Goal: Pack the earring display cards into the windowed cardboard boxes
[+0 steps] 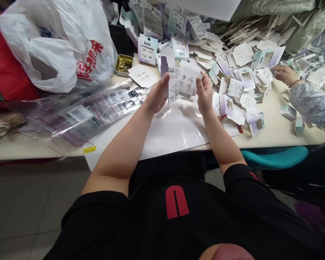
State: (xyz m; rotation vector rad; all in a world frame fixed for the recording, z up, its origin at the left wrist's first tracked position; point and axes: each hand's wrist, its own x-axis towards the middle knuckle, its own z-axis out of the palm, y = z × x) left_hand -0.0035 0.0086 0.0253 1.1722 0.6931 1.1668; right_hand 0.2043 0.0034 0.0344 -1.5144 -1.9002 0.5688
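My left hand is closed around a small printed cardboard box, with its back and flap turned towards me. In my right hand is a white earring card with several small earrings on it, pinched at its right edge. Card and box are held up side by side above the table; whether they touch, I cannot tell. Just beyond them stands a filled "kids" box. To the left lies a loose earring card, beside a small tin of gold-coloured bits.
Plastic bags with barcodes and a white carrier bag lie left. A heap of cards and boxes covers the back and right. Another person's hand reaches into it. A teal chair back is by the table edge.
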